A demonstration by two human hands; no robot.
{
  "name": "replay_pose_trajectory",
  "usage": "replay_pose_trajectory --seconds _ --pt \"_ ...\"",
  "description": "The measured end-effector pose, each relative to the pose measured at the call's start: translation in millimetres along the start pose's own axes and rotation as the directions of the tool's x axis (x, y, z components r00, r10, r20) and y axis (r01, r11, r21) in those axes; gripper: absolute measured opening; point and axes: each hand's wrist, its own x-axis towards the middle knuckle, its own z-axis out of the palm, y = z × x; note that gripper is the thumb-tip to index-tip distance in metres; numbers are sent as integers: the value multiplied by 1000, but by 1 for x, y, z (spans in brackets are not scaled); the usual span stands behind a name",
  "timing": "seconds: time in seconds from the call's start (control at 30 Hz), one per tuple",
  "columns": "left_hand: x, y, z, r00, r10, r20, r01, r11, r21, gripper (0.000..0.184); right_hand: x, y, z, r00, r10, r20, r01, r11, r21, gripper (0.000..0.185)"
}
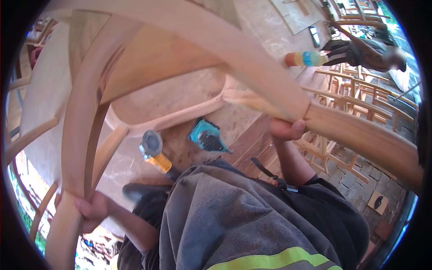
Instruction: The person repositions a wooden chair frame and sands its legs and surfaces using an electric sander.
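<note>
A wooden chair frame (pixel 252 58) with curved legs and a seat panel is raised in front of me, filling the upper view. My left hand (pixel 94 210) is wrapped around its left leg, low in the view. On the other side, my right hand (pixel 288 129) grips the right leg from below, near a joint. Between my arms, a yellow angle grinder (pixel 158 161) with a round grey disc lies beneath the frame. Beside it is a flat teal piece (pixel 208 136) with a dark grey face; its kind is unclear.
A bottle of orange and pale liquid (pixel 308 59) and a phone (pixel 314 37) are on the work surface (pixel 263 33). Another person (pixel 360 53) is at the upper right. Several wooden chair frames (pixel 355 92) stand on the right, above brick paving (pixel 346 189).
</note>
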Motion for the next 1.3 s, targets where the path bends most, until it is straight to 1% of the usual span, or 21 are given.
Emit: replay_pose_trajectory --seconds 0.07,0.1,0.2,0.23,0.33,0.4,0.47,0.5,0.57,0.63,0.73,0.8,0.9,0.97,1.03,1.07,1.13,1.17,1.2,1.27,1.3 --pt "6 25 27 991 50 -121 -26 981 194 41 2 1 5 999 -53 12 53 998 30 88" --pt "2 25 27 991 -22 -133 43 987 154 45 1 2 5 991 -136 23 134 990 48 88" --pt "1 20 17 999 -18 -31 21 995 94 49 -4 3 -3 994 -73 76 71 997 24 91" --pt "1 17 14 1000 -4 19 3 997 72 50 -1 1 1 990 -128 57 126 991 41 87" --pt "0 35 14 986 -157 58 158 987 -7 55 7 -19 11 984 -133 122 136 990 -21 83" --pt "-7 25 1 977 -146 157 161 983 -90 58 2 -19 12 976 -193 101 182 978 106 77" --pt "-9 37 0 972 -182 149 200 972 -120 62 -11 -20 -8 957 79 279 -92 995 33 81" --pt "-7 38 -5 964 -183 190 206 973 -106 62 -27 -17 -20 959 78 273 -98 993 61 81" --pt "-8 24 -14 967 -204 153 216 974 -68 59 -76 -6 -38 919 83 386 -21 986 -163 83" --pt "6 33 -12 975 -214 66 216 976 -22 52 -127 -6 -57 782 303 545 -74 913 -401 92" --pt "24 57 -11 945 -319 71 274 891 363 63 -183 -13 -54 469 515 718 19 807 -590 104" --pt "29 64 -4 967 -248 64 180 836 518 61 -205 -4 -47 469 514 718 70 789 -610 101" --pt "32 75 0 944 -320 78 240 832 500 62 -207 7 -31 499 542 676 149 714 -684 90" --pt "33 77 -9 926 -365 94 278 831 482 65 -202 4 -32 443 608 659 167 666 -727 82" --pt "31 79 -24 826 -481 294 373 857 354 72 -192 -7 -38 458 591 664 145 687 -712 79" --pt "25 79 -31 830 -477 289 372 860 350 72 -185 -13 -40 469 574 671 126 709 -694 76" --pt "4 89 -54 921 -314 233 295 949 114 73 -181 -34 -52 529 484 697 52 801 -596 74" --pt "-5 102 -67 908 -282 310 274 959 70 69 -176 -48 -59 596 394 700 -9 875 -484 73" --pt "-8 122 -77 891 -246 382 257 966 23 65 -164 -73 -60 562 406 721 -90 896 -435 77" --pt "-5 166 -85 653 -185 734 352 933 -77 50 -144 -121 -59 518 314 796 -124 948 -293 76" --pt "-6 184 -86 556 -91 826 298 950 -96 44 -137 -139 -56 495 216 841 -83 976 -202 76"
